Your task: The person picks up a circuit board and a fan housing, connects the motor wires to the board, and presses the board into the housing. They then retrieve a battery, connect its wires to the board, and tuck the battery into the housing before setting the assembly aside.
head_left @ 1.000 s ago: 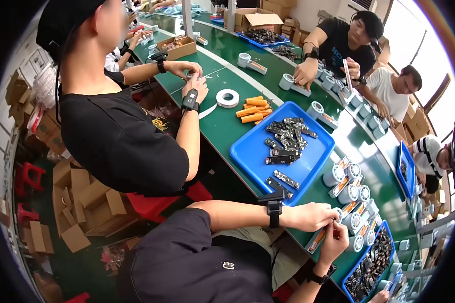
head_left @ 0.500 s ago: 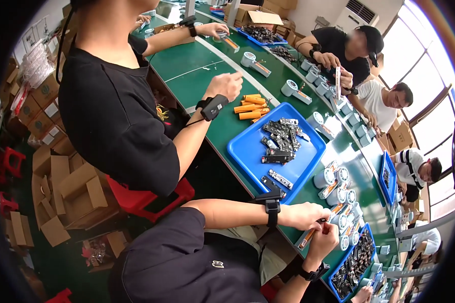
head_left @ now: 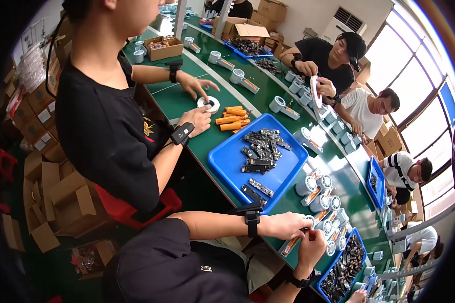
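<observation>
Both of my hands work close together at the table edge, over a light-blue round-headed device (head_left: 289, 246) with an orange cell in its uncovered handle. My left hand (head_left: 284, 225) is closed round its upper part. Fingers of my right hand (head_left: 312, 248) are pinched against the same spot, where a small dark bit shows; what they grip is mostly hidden. Just beyond lies a cluster of similar light-blue devices (head_left: 319, 203). A blue tray (head_left: 222, 160) of dark circuit modules (head_left: 263, 147) lies to the left, and another blue tray (head_left: 357, 233) holds many small black parts.
At my left a co-worker in black has both hands at a white tape roll (head_left: 212, 104), beside orange cylindrical cells (head_left: 233, 118). More light-blue devices (head_left: 243, 81) line the green table (head_left: 202, 147). Other co-workers sit across. Cardboard boxes (head_left: 68, 207) and a red stool (head_left: 159, 208) stand on the floor.
My view has shifted, so the table sits further left. My hands stay together at the device, fingers slightly moved. The co-worker's far hand has let go of a device; both hands are now at the tape roll.
</observation>
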`<action>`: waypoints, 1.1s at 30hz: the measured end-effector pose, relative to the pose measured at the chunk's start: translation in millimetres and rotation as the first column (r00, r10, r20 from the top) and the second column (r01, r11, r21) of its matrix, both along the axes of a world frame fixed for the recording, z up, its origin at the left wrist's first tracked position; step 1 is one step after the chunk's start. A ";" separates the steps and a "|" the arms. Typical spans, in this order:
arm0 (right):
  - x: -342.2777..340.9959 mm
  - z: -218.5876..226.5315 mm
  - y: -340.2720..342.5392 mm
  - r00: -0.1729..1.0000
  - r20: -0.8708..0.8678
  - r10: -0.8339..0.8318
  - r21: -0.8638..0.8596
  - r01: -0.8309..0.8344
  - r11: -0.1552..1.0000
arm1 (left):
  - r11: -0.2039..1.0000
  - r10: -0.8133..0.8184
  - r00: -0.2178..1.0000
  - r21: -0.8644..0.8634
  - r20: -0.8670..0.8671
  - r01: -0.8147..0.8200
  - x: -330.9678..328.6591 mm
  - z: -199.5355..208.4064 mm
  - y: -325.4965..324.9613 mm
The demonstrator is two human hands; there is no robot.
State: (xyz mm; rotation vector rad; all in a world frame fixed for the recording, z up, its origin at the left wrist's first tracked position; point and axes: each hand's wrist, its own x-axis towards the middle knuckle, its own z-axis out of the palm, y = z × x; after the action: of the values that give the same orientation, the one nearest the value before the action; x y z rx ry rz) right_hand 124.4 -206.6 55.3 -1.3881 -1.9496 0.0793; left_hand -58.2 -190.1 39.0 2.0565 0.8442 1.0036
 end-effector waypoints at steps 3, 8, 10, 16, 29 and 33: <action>-2.1 6.1 6.1 1.000 -0.028 0.009 -0.042 -0.010 0.999 | 0.999 0.022 1.000 -0.038 0.021 -0.021 4.2 0.9 9.4; 3.5 -13.7 28.3 0.996 -0.041 0.082 0.098 -0.078 0.992 | 0.995 0.081 0.992 -0.057 0.100 -0.076 7.3 -8.3 22.8; 8.2 -13.0 35.7 0.989 -0.083 0.125 0.060 -0.121 0.991 | 0.996 0.086 0.987 -0.042 0.138 -0.081 1.7 -9.8 31.9; 2.0 -22.3 46.4 0.977 -0.181 0.109 0.025 -0.106 0.994 | 0.994 0.092 0.987 -0.078 0.134 -0.082 -8.3 -6.4 37.2; -0.9 -40.2 66.8 0.989 -0.084 0.119 0.187 -0.102 0.977 | 0.988 0.069 0.984 -0.145 0.165 -0.045 -10.9 -15.0 56.1; 7.9 -45.1 76.3 0.980 -0.155 0.125 0.155 -0.101 0.983 | 0.990 0.075 0.974 -0.133 0.213 -0.047 1.1 -12.5 55.1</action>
State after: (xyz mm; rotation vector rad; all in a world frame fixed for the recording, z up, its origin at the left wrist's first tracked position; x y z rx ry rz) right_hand 132.3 -130.3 10.2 -1.1384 -1.8568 0.0986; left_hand -57.2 -135.1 26.5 1.7856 0.8380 1.1545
